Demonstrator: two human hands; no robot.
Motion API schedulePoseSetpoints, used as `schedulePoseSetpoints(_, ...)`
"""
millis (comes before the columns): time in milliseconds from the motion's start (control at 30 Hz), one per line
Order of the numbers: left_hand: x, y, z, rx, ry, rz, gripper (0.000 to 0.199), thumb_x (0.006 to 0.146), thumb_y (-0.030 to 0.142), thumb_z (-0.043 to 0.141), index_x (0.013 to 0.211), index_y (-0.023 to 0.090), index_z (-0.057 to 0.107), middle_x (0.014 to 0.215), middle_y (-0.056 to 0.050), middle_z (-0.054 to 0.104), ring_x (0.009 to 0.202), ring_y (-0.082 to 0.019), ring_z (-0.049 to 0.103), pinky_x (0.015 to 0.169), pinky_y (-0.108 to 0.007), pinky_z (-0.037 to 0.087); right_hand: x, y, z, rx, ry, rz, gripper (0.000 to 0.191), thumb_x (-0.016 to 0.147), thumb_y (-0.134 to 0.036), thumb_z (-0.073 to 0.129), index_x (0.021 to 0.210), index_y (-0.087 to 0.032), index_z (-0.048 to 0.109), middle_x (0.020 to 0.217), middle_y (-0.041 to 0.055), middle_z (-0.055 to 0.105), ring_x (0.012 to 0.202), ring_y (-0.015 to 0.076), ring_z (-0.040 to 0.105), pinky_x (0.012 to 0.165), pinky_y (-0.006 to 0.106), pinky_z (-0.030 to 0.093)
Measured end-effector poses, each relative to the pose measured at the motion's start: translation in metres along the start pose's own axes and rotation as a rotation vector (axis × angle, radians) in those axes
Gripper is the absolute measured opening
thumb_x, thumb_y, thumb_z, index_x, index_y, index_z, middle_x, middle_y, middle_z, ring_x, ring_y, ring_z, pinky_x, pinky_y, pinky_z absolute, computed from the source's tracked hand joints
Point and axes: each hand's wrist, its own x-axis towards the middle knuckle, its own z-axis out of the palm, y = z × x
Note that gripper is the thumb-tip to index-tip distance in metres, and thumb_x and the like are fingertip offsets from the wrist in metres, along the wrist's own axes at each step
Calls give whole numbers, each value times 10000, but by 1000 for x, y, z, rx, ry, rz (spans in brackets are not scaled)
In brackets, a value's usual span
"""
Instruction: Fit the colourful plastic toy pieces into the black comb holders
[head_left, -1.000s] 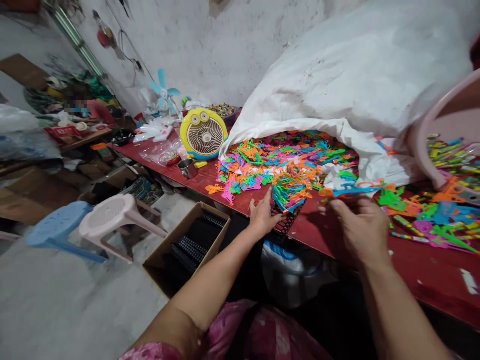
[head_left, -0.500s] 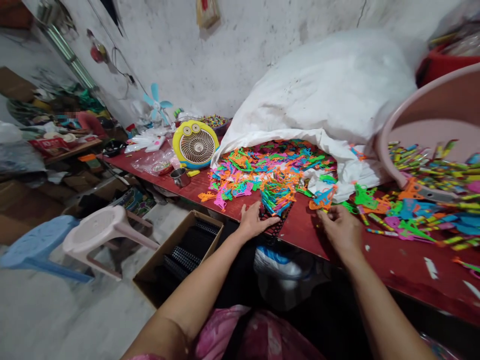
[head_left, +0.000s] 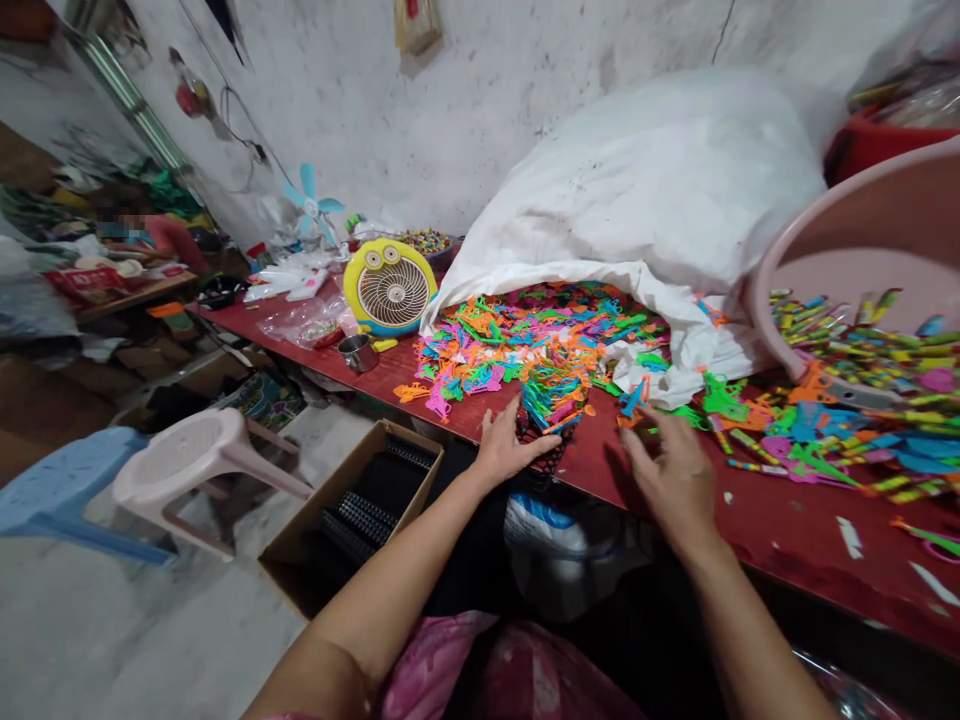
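Note:
My left hand (head_left: 511,442) rests at the table's front edge with thumb and fingers spread around the near left corner of a black mesh tray (head_left: 556,452). A stack of small, brightly coloured plastic toy pieces (head_left: 553,395) lies in that tray, mostly orange, blue and green. To the right of it, my right hand (head_left: 671,470) hovers low over the red tabletop, fingers apart. Just beyond its fingertips is a small blue and orange plastic piece (head_left: 636,398); whether they touch is unclear. Behind both hands, a heap of similar pieces (head_left: 480,345) spills from a white sack (head_left: 637,190).
A pink basin (head_left: 776,290) tips toward the right side of the table (head_left: 600,470), with striped coloured sticks inside. Left along the table are a yellow fan (head_left: 394,288) and a metal cup (head_left: 358,353). Below stand a cardboard box (head_left: 300,560) and stools (head_left: 187,450). Far left, another person sits.
My right hand has shifted slightly left and its fingers have spread from a pinch at the orange and blue pieces. Fewer pieces show there. My left hand keeps its place.

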Motion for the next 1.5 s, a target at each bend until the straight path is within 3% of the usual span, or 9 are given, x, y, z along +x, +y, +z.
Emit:
schedulePoseSetpoints(100,-5,2,2,-32,75,28,713,841,590,636,1440,263,428,1419,-71,562,1324,-292,499,1218,-538,149,-8,-20,20,283,-146,-74,340,913,-469,563,1141,-223,616,973,65,620,783,189,601,725,331,499)
schedulePoseSetpoints(233,-6,7,0,-22,100,84,459,891,546,595,1245,253,598,1161,-23,699,1065,-229,630,1153,-475,303,-6,-31,46,342,-81,-21,346,877,-514,615,1038,-207,614,878,37,613,749,182,589,720,330,496)
schedulePoseSetpoints(400,-4,13,-6,71,99,94,405,894,556,591,1136,236,644,973,-15,711,910,-218,631,1042,-417,408,3,-31,53,349,-60,19,338,861,-544,620,935,-215,595,844,27,624,729,178,589,699,318,489)
schedulePoseSetpoints(700,-1,9,-11,62,-8,95,468,908,580,548,1207,223,596,1044,-58,703,965,-255,653,930,-393,487,-8,-33,56,468,-132,145,414,820,-527,659,1037,-190,555,943,57,625,723,158,590,683,312,501)
schedulePoseSetpoints(833,-11,14,-11,-29,319,195,720,838,525,677,1421,203,404,1348,-129,564,1239,-279,548,1049,-434,450,-11,-20,59,545,-228,191,446,784,-491,681,1083,-179,568,917,57,650,666,151,591,644,307,502)
schedulePoseSetpoints(933,-13,28,-18,84,528,376,604,826,488,711,1326,217,510,1387,-129,514,1318,-278,469,1116,-462,375,-8,-19,61,460,-203,171,336,809,-475,639,974,-184,609,871,60,671,680,166,591,670,313,480)
schedulePoseSetpoints(1033,-3,41,-27,225,470,518,389,828,505,709,1109,241,660,1332,-98,551,1283,-272,481,1127,-483,329,-6,-29,64,252,-107,171,255,841,-443,594,848,-190,620,795,58,675,696,186,594,659,301,414)
schedulePoseSetpoints(1167,15,45,-34,301,366,530,279,833,466,720,1009,250,720,1192,-71,628,1195,-253,522,1085,-477,339,-6,-43,73,7,-43,205,209,856,-379,570,778,-190,610,748,52,671,648,174,553,599,281,280)
schedulePoseSetpoints(1500,29,40,-46,378,195,524,115,828,393,744,859,285,768,1121,-14,694,1242,-274,485,1117,-542,246,-8,-40,82,-70,-9,104,195,882,-333,520,759,-189,569,781,39,629,656,143,496,602,281,232)
